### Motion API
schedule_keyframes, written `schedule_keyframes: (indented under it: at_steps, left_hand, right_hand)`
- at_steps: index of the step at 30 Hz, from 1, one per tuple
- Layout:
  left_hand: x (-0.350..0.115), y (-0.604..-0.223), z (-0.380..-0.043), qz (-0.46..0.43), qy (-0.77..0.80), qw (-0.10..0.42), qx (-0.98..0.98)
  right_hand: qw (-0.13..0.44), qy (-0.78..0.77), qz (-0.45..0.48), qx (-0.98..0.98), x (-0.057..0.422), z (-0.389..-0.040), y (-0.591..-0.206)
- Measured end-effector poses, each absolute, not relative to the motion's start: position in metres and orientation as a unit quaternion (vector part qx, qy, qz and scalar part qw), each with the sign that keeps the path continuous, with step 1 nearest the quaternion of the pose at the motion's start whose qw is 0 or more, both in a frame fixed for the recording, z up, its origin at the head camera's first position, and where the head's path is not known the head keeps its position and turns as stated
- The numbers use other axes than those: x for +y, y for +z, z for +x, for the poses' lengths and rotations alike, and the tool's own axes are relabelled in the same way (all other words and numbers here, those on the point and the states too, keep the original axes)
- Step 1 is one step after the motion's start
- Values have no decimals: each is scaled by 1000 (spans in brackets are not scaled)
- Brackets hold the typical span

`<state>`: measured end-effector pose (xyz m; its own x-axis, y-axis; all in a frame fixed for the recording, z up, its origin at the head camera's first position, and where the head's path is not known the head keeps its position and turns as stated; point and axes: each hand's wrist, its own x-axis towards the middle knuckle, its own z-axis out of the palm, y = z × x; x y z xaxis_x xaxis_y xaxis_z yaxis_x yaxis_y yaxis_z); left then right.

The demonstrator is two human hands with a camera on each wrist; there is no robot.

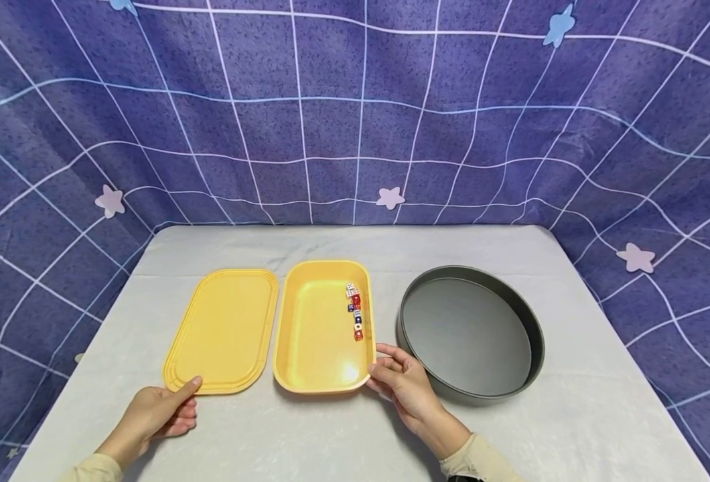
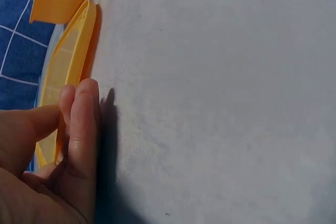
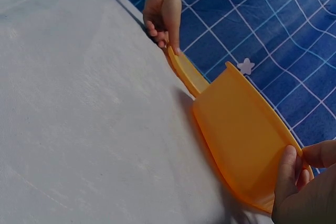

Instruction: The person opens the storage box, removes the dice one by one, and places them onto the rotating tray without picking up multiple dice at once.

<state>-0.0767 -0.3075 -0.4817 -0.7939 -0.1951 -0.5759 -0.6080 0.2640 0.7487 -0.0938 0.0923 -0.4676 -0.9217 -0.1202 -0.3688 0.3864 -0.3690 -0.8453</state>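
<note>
My left hand [image 1: 159, 413] pinches the near left corner of a flat yellow lid [image 1: 225, 328], thumb on top and fingers below. In the left wrist view, the lid [image 2: 80, 51] shows edge-on at the fingertips. Just right of it stands an open yellow rectangular box [image 1: 309, 335]. Several small red, white and blue dice [image 1: 358, 319] lie in a line inside along its right wall. The box's near right corner is held by my right hand [image 1: 404, 389], which pinches the rim between thumb and fingers. In the right wrist view, the box wall [image 3: 244, 140] hides the dice.
A round dark grey pan [image 1: 466, 338] stands to the right of the box, close to my right hand. All of this rests on a table with a pale cloth [image 1: 355, 442]. Behind hangs a blue gridded curtain [image 1: 331, 127] with stars.
</note>
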Motion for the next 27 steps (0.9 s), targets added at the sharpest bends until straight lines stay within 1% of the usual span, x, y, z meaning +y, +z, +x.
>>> schedule_keyframes:
  at_steps: [14, 19, 23, 27]
  left_hand:
    - [-308, -480, -76, -246, 531, 185, 790]
    - [-309, -479, -76, -245, 539, 192, 782]
    - [-312, -477, -76, -227, 548, 211, 777]
    - [-320, -468, -81, -170, 550, 259, 776]
  right_hand:
    - [155, -816, 124, 542, 92, -94, -468]
    - [156, -815, 121, 545, 92, -94, -468]
    - [155, -814, 121, 546, 92, -94, -467]
    - [156, -814, 124, 545, 92, -94, -466]
